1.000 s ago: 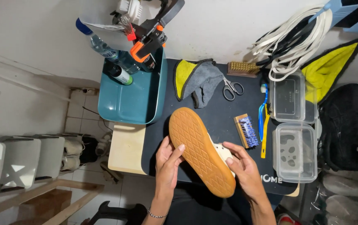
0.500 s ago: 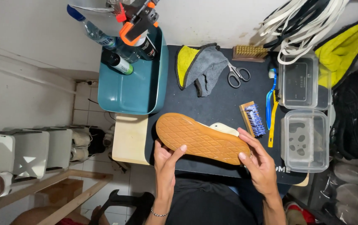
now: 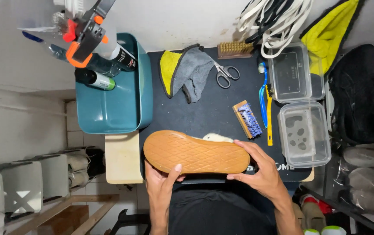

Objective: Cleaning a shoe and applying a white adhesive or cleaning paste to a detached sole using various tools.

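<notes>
- shoe swung from diagonal to lying level across the mat's near edge, tan sole up.
- left hand gripped toe end from below, right hand clasped heel end.
- brush & scissors lay untouched behind; sole now faced the person squarely.

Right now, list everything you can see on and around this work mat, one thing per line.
shoe: one, tan sole up, held over the mat's near edge
mat: one, black, under the tools
tub: one, teal, left of the mat, bottles inside
cloth: one, grey and yellow, far edge of the mat
scissors: one pair, grey, right of the cloth
wooden brush: one, pale bristles, far edge
small brush: one, blue bristles, mid mat
toothbrushes: two, blue and yellow, beside the boxes
plastic boxes: two, clear, right side
laces: a bunch, white, top right
left hand: holds the shoe's toe end
right hand: holds the heel end
</notes>
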